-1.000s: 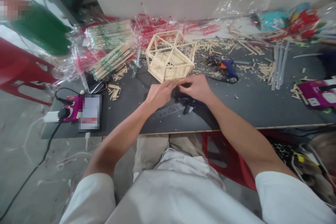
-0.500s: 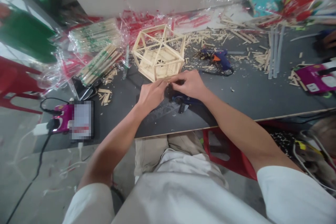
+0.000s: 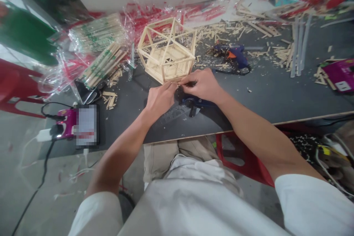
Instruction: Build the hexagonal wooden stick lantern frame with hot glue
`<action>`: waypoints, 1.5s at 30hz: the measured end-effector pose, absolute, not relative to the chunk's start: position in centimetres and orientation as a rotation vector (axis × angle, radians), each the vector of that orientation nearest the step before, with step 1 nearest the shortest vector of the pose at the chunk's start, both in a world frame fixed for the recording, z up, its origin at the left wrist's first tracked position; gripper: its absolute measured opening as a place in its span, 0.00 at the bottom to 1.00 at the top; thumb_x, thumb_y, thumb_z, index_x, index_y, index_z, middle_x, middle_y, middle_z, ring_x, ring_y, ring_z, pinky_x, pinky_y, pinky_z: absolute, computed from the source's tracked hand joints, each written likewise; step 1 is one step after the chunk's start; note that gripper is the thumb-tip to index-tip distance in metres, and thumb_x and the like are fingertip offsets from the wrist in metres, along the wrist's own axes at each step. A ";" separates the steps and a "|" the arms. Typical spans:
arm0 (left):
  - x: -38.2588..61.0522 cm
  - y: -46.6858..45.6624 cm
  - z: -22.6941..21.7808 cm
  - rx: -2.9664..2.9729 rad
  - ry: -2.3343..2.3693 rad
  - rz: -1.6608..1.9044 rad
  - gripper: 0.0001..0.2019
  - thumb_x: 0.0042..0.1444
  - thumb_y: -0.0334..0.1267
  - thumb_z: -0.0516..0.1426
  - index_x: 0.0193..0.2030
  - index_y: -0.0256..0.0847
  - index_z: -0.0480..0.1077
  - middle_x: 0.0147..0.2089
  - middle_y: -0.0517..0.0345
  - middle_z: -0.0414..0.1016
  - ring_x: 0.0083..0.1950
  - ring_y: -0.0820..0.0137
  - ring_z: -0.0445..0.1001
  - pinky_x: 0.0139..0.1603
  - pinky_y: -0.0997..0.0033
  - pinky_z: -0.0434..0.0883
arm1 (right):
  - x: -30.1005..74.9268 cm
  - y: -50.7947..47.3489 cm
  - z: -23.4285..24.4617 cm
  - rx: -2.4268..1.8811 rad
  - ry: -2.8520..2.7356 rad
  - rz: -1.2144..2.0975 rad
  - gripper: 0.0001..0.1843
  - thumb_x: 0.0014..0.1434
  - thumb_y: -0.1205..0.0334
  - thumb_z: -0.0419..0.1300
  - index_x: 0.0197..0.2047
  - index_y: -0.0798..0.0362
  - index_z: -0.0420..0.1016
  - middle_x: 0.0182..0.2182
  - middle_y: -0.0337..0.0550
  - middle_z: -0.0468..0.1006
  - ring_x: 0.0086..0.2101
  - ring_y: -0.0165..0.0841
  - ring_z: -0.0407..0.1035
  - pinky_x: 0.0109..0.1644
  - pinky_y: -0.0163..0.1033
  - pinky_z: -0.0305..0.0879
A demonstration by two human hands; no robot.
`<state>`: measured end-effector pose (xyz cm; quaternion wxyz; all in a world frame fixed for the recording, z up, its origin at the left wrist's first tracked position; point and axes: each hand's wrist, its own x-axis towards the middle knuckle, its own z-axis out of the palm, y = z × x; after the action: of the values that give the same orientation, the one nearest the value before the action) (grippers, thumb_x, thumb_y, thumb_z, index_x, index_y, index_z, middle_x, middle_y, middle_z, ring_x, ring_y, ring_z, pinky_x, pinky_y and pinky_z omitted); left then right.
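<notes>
A lantern-like frame of thin pale wooden sticks, six-sided with crossing bars on top, stands on the dark table. At its near lower edge my left hand is closed, fingertips pressed together. My right hand meets it from the other side, thumb and fingers in a pinch. Whatever lies between the fingertips is too small and covered to name. Under my right hand lies a dark blue tool, partly hidden. A clear plastic piece is beside it.
A blue glue gun with an orange trigger rests to the right, near clear glue sticks. Stick bundles lie left among plastic wrap. Cut sticks litter the back. A purple power strip and a blurred-out device sit front left.
The view has shifted slightly, so things on the right appear farther right. My hands stay together at the frame's near edge, with little finger movement.
</notes>
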<state>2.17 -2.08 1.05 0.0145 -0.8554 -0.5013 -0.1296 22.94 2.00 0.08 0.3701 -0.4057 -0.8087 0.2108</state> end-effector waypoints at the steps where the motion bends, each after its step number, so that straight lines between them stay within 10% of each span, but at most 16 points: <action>1: 2.2 -2.1 1.1 -2.666 -1.566 -0.401 0.18 0.72 0.36 0.46 0.51 0.40 0.78 0.44 0.47 0.84 0.42 0.61 0.83 0.33 0.69 0.68 | 22.9 2.0 0.1 -1.054 -2.082 0.545 0.11 0.53 0.64 0.63 0.33 0.49 0.90 0.28 0.40 0.87 0.32 0.37 0.81 0.39 0.37 0.72; 45: 1.9 -3.2 3.1 -2.678 -1.590 -0.510 0.20 0.76 0.41 0.43 0.51 0.42 0.76 0.42 0.50 0.84 0.38 0.67 0.80 0.33 0.71 0.67 | 25.9 -1.7 5.9 -1.061 -2.116 0.258 0.10 0.71 0.58 0.59 0.41 0.44 0.82 0.42 0.44 0.86 0.46 0.42 0.79 0.55 0.50 0.76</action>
<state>1.94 -3.22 3.10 -0.0070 -0.8485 -0.5038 -0.1616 25.86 -1.70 5.86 0.3714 -0.4136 -0.8251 0.1007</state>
